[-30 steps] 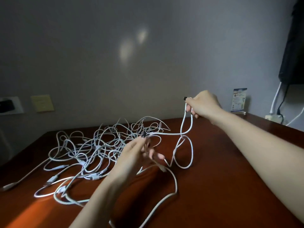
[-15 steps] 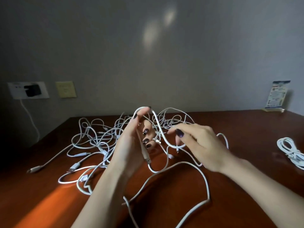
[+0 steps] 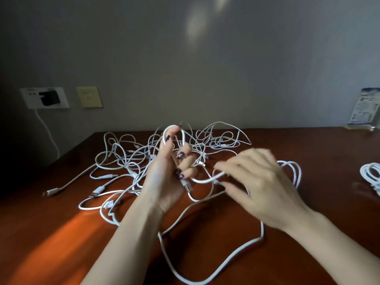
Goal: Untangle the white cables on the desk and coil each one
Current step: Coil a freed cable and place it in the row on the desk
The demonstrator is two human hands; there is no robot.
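Note:
A tangle of white cables (image 3: 131, 159) lies spread over the far middle of the dark wooden desk (image 3: 61, 233). My left hand (image 3: 166, 177) is raised above it, palm toward me, and grips one white cable (image 3: 205, 179) with a loop over the fingers and its USB plug (image 3: 188, 187) hanging below them. My right hand (image 3: 261, 186), blurred, pinches the same cable a little to the right. The rest of that cable trails in a long curve (image 3: 226, 258) toward the desk's near edge.
A coiled white cable (image 3: 371, 175) lies at the right edge of the desk. A printed card (image 3: 365, 109) stands at the back right. On the wall at left are a socket with a black charger (image 3: 49, 98) and a yellow note (image 3: 89, 97).
My right hand came back from its far reach and now pinches the cable beside my left hand, which rose and took a loop over its fingers. The camera turned left.

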